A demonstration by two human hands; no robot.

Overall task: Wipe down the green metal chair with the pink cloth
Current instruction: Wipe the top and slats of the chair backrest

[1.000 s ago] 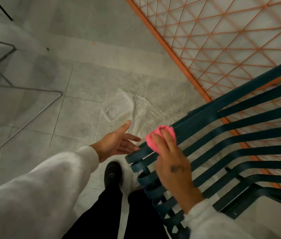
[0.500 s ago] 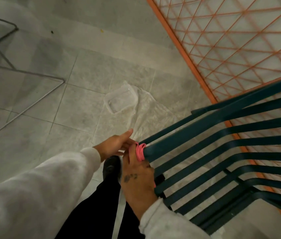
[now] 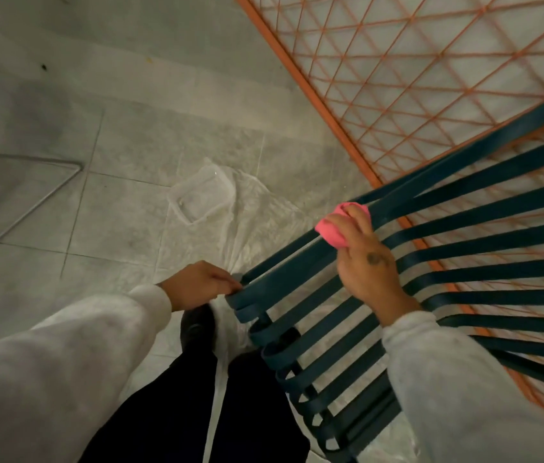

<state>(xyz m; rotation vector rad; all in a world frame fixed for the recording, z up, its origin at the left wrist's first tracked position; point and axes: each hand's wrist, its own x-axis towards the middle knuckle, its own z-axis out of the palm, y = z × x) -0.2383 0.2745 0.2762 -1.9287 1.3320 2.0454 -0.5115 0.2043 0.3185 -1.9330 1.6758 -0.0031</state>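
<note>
The dark green metal chair (image 3: 464, 235) fills the right side, its slats fanning out from curled ends at bottom centre. My right hand (image 3: 364, 259) presses the bunched pink cloth (image 3: 334, 228) onto the upper slats. My left hand (image 3: 200, 284) grips the end of the topmost slat at the chair's corner, fingers curled on the metal.
An orange wire-mesh frame (image 3: 314, 91) stands behind the chair at upper right. A clear plastic container (image 3: 202, 198) lies on a crumpled plastic sheet (image 3: 263, 212) on the tiled floor. A thin metal rod frame (image 3: 30, 202) is at left. My dark shoes and trousers are below.
My right hand slid the pink cloth from the slat ends up along the upper slats to the right. My left hand went from hovering open to gripping the chair's corner.
</note>
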